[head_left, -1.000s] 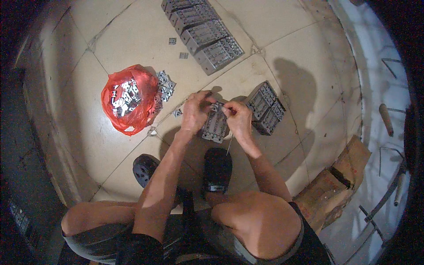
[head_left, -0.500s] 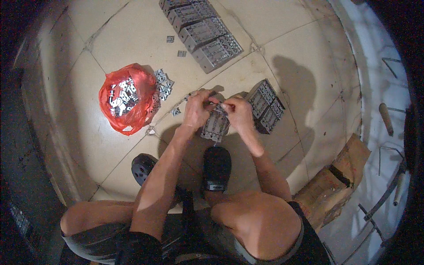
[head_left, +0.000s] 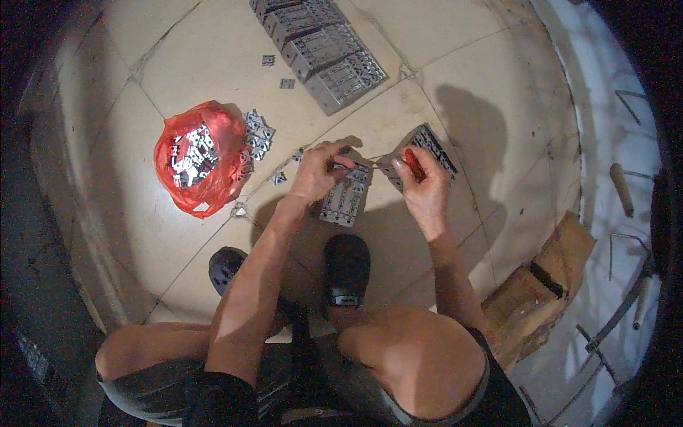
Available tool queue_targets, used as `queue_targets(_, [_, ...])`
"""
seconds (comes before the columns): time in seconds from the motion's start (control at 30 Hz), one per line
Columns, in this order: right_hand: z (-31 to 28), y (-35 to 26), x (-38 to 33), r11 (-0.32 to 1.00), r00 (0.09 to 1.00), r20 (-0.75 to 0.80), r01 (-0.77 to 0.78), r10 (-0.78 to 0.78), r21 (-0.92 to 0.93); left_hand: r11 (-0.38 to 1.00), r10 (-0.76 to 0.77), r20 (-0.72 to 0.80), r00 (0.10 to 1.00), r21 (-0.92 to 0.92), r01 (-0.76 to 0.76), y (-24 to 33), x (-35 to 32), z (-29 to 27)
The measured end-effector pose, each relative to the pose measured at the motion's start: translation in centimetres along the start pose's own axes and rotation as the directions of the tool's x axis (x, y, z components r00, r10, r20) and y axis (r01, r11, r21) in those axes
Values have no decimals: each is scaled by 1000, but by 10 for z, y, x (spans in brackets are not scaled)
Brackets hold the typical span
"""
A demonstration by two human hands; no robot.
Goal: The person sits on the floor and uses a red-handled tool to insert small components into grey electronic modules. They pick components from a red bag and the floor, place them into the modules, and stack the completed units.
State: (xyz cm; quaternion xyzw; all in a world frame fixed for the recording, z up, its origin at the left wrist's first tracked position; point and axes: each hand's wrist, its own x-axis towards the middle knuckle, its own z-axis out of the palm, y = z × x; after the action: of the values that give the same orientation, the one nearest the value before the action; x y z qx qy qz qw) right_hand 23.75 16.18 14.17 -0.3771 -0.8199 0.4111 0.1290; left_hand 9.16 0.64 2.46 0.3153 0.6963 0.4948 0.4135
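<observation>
In front of my feet a grey metal block (head_left: 344, 198) with slots and small holes lies on the floor. My left hand (head_left: 321, 169) is closed at its far end, thumb and fingers pinching there; the fingertips partly hide what they grip. My right hand (head_left: 425, 186) is wrapped round a red-handled screwdriver (head_left: 414, 165), its thin shaft pointing left toward the block's far right corner. Beneath and behind this hand sit more such grey blocks (head_left: 442, 146), partly covered. Left of my left hand lie small metal plates (head_left: 279, 178).
A red plastic bag (head_left: 171, 186) full of small metal plates stands at left, with several loose plates (head_left: 259, 134) beside it. A row of grey blocks (head_left: 334, 67) lies farther off. At right are a torn cardboard piece (head_left: 530, 306) and metal rods (head_left: 605, 341).
My right hand has drawn away from the block's far end to the right, bringing the red handle into view. My left hand has stayed at the block.
</observation>
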Motion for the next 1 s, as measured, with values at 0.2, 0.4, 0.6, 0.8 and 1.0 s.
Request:
queue_targets(0.2, [1,-4,1,998,999,33,-1,3,-62,999,42,3,999,4,-42,5,-1,-3])
queue_targets(0.4, [2,-2,2,993,998,41,57,-53,-101,997,57,-73,996,55,-53,0,-2,7])
queue_targets(0.6, [4,-17,10,794,811,245,577,-531,-191,946,179,-273,945,311,-89,6,-8,27])
queue_targets(0.8, [16,-43,10,861,904,255,412,-344,-300,978,121,-344,931,201,-53,12,-12,27])
queue_targets(1.0, [16,-13,-8,957,919,388,-52,-66,285,983,110,-374,921,175,-46,8,-15,28])
